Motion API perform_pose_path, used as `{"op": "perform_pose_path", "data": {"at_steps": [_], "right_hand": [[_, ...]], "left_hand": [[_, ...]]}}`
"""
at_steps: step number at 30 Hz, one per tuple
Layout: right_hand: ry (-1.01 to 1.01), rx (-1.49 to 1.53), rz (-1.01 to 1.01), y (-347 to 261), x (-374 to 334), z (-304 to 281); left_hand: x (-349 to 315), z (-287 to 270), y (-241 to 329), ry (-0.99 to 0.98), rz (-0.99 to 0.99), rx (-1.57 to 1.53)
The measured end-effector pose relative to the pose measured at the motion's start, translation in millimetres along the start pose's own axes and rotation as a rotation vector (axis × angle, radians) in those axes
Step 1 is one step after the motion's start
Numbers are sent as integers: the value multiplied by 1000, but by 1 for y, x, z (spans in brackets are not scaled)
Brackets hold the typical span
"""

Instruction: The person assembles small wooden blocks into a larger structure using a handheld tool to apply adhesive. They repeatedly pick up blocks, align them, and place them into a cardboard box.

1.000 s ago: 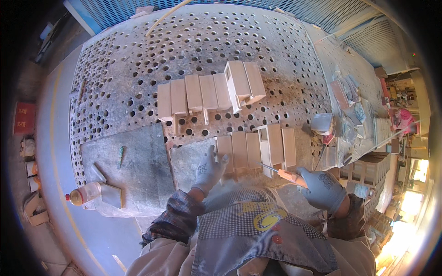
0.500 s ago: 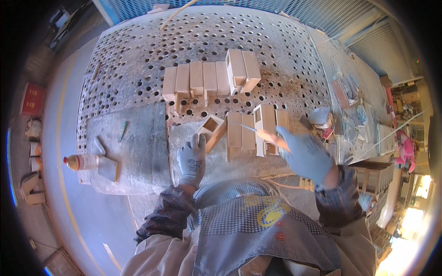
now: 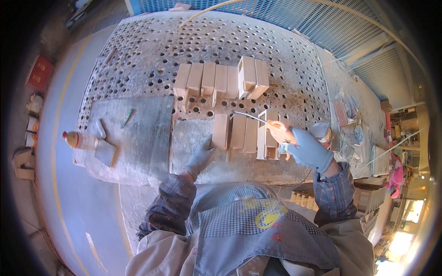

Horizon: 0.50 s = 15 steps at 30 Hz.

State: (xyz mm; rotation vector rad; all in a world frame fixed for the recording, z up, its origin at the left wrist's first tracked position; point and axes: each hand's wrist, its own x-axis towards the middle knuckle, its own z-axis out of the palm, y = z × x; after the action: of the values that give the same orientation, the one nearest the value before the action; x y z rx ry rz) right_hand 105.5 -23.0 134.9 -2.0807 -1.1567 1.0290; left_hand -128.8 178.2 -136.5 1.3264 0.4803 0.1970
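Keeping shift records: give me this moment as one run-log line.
left hand: at leftmost front-row wooden box | right hand: gripping wooden-handled tool, tip pointing left | behind: row of wooden boxes on perforated table

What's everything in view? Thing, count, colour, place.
front-row wooden boxes: about five, light brown, near table edge, partly hidden
wooden-handled tool: one, orange-brown with thin shaft, right hand
back-row wooden boxes: about seven, light brown, mid-table
perforated table: one, grey, centre
dark sheet: one, grey, table's left front
bottle: one, clear, red cap, table's left edge
flat block: one, grey, beside bottle
slim stick: one, green, on dark sheet
red box: one, red, far left
right background: cluttered, too unclear to count
apron: one, grey-blue, wearer's front
left hand: one, grey glove, fingers at leftmost front box
right hand: one, grey-blue glove, around tool handle
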Motion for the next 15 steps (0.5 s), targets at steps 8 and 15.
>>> {"op": "perform_pose_path", "data": {"at_steps": [8,15], "right_hand": [[160,626,375,29,-81,-7],[321,538,240,24,-70,-2]], "left_hand": [[70,7,90,301,436,956],[171,47,170,238,144,1131]]}}
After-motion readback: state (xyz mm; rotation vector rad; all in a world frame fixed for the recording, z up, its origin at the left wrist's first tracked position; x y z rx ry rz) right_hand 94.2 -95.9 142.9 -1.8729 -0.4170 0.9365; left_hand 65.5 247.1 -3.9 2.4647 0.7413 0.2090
